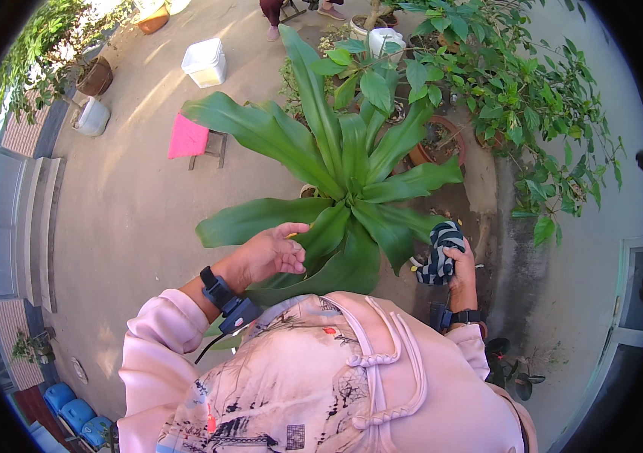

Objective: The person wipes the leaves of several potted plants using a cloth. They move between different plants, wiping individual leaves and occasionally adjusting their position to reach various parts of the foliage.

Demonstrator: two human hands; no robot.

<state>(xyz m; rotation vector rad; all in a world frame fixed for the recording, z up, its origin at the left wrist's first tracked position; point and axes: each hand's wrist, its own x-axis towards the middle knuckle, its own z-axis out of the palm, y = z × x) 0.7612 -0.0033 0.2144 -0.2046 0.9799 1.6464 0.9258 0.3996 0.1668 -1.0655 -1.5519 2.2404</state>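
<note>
A large potted plant with long, broad green leaves (350, 192) spreads out right in front of me. My right hand (462, 266) grips a bunched cloth (440, 255) with dark and pale stripes, at the tip of a leaf on the plant's right side. On the other side, my left hand (276, 255) hovers by the lower left leaves with its fingers apart and nothing held. Whether its fingertips touch a leaf I cannot tell. Most of the plant's pot is hidden under the leaves.
A small stool with a pink cover (190, 137) stands ahead on the left, with a white plastic bucket (205, 63) beyond it. Leafy shrubs (502, 102) and a terracotta pot (440, 141) line the right wall. A person's feet (273, 33) show at the top. Blue jugs (77, 413) stand lower left.
</note>
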